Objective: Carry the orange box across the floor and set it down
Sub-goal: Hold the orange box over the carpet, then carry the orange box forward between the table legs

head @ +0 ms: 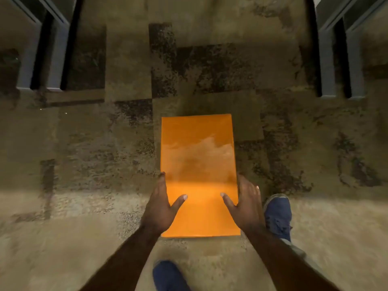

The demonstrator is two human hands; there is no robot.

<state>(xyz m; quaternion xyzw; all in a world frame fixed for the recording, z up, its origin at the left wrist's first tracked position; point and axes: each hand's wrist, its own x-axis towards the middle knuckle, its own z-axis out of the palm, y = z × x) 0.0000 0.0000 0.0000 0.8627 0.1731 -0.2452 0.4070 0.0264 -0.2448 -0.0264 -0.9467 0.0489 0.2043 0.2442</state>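
Note:
The orange box (198, 156) is a long, flat-topped rectangle held in front of me above the carpet, its long side pointing away. My left hand (162, 204) grips its left edge near the close end, thumb lying on the top face. My right hand (244, 203) grips the right edge opposite, thumb also on top. The fingers of both hands wrap down the sides and are partly hidden. The box's underside is out of sight.
Patchy brown and tan carpet (126, 59) covers the floor. Dark grey shelf or frame uprights stand at the far left (54, 49) and far right (336, 55). My blue shoes show below the box, one at the bottom (168, 276) and one to the right (277, 217).

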